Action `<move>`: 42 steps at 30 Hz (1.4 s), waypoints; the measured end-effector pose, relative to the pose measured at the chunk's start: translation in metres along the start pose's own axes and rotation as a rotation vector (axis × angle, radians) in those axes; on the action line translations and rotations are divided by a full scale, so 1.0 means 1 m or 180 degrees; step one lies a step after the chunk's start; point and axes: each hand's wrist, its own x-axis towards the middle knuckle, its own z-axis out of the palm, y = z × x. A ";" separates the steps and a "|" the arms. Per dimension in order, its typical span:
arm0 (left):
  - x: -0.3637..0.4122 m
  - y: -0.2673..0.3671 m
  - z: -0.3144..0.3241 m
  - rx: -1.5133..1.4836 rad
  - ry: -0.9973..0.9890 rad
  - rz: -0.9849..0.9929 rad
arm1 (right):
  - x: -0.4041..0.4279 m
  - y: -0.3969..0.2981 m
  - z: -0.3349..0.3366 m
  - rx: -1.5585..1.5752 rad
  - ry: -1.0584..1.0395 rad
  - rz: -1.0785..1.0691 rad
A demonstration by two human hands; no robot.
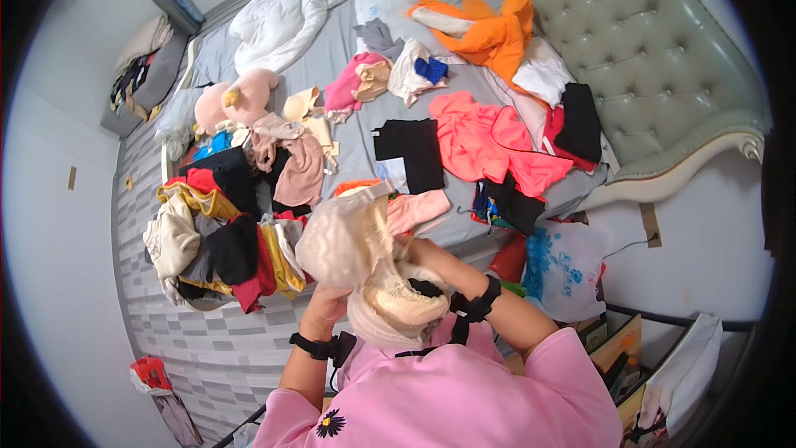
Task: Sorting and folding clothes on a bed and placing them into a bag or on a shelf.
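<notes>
A cream bra (339,242) with lace-lined cups is held up before my chest. My left hand (333,302) grips its lower edge on the left. Behind its band is my right hand (413,252), with the fingers mostly hidden by the cloth. One cup faces the bed, the other hangs close to my pink shirt. Just beyond the bra lie a folded light pink garment (418,210) and a folded black garment (413,152) with a pale patch, on the grey-blue bed sheet (348,155).
Piled clothes (230,236) cover the bed's near left corner, beside pink plush toys (236,102). Coral (479,137) and orange garments (491,37) lie towards the tufted headboard (653,43). A plastic bag (566,267) and an open-topped shelf unit (615,348) stand at the right.
</notes>
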 end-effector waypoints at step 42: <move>0.065 0.022 -0.012 -0.0007 0.0106 -0.0147 | 0.052 -0.016 0.005 0.0462 -0.0169 0.0451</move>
